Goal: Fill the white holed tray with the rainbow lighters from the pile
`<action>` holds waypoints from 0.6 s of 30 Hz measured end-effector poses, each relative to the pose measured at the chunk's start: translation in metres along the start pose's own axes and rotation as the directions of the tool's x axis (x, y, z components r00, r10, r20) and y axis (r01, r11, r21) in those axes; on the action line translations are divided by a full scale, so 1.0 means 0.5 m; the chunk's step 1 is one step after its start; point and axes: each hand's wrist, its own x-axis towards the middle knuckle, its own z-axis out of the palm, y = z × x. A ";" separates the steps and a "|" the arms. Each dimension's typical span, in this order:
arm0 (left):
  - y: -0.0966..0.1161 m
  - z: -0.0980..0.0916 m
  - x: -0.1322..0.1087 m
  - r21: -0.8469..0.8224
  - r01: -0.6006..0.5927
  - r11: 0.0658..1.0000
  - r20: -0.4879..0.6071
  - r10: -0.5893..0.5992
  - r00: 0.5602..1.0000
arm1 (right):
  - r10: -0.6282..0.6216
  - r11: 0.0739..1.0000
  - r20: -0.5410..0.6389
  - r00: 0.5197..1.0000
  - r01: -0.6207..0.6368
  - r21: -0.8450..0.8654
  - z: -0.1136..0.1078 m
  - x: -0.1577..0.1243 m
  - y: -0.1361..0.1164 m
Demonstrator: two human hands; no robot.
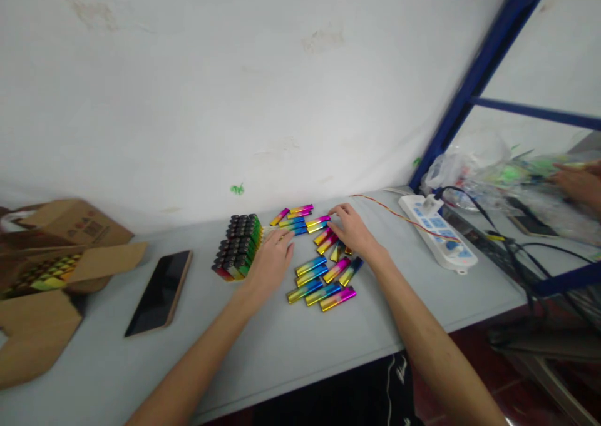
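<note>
Because they look smooth and rigid, the shiny pieces should handle as light but slippery, best pinched mid-length across the sides. They lie loose on the table, toward five o'clock from the view's centre. From them, the right hand is at one o'clock, the left hand at nine; whether either's fingers grip anything, I cannot tell.

Black-screened phone, white power strip near blue frame.

Flat, soft light on the wall, glints on metallic lighters (plastic bags at right blurry)
</note>
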 end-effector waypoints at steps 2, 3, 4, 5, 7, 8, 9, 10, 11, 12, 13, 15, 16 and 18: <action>-0.005 0.010 0.026 0.039 -0.004 0.999 0.038 0.003 0.999 | -0.004 1.000 -0.016 1.000 0.004 0.006 -0.002 0.001 -0.005; -0.006 0.015 0.038 0.064 -0.007 0.998 0.062 0.003 0.998 | -0.005 1.000 -0.024 1.000 0.005 0.009 -0.002 0.002 -0.007; -0.006 0.022 0.047 0.089 -0.011 0.996 0.089 0.003 0.996 | -0.006 1.000 -0.031 0.999 0.006 0.013 -0.002 0.002 -0.009; -0.006 0.029 0.053 0.111 -0.014 0.994 0.116 0.001 0.993 | -0.006 1.000 -0.038 0.999 0.007 0.018 -0.002 0.003 -0.010; -0.004 0.044 0.056 0.138 -0.015 0.990 0.155 -0.006 0.988 | -0.003 0.999 -0.051 0.999 0.004 0.032 -0.001 0.004 -0.012; -0.003 0.050 0.054 0.140 -0.016 0.990 0.163 -0.007 0.987 | 0.001 0.999 -0.059 0.998 0.001 0.039 -0.001 0.004 -0.012; -0.001 0.055 0.049 0.135 -0.015 0.991 0.163 -0.007 0.987 | 0.005 0.999 -0.069 0.998 -0.002 0.045 -0.001 0.005 -0.013; 0.001 0.059 0.044 0.124 -0.017 0.992 0.161 -0.003 0.987 | 0.007 0.999 -0.077 0.997 -0.004 0.051 -0.001 0.005 -0.012; 0.003 0.061 0.038 0.109 -0.022 0.994 0.158 0.004 0.987 | 0.008 0.998 -0.084 0.996 -0.003 0.056 -0.002 0.006 -0.012; 0.005 0.060 0.033 0.089 -0.022 0.996 0.150 0.009 0.989 | 0.006 0.998 -0.090 0.996 -0.001 0.062 -0.003 0.006 -0.012; 0.009 0.057 0.029 0.062 -0.013 0.998 0.132 0.005 0.991 | 0.005 0.998 -0.097 0.995 0.002 0.067 -0.004 0.006 -0.012; 0.018 0.045 0.025 -0.022 0.034 0.999 0.059 -0.033 0.998 | 0.006 0.997 -0.109 0.994 0.002 0.075 -0.008 0.007 -0.012; 0.023 0.036 0.023 -0.084 0.076 0.994 0.015 -0.075 0.997 | 0.010 0.997 -0.116 0.993 -0.001 0.077 -0.010 0.007 -0.012; 0.034 0.016 0.020 -0.246 0.182 0.952 -0.024 -0.193 0.981 | 0.013 0.997 -0.122 0.992 -0.003 0.078 -0.012 0.007 -0.016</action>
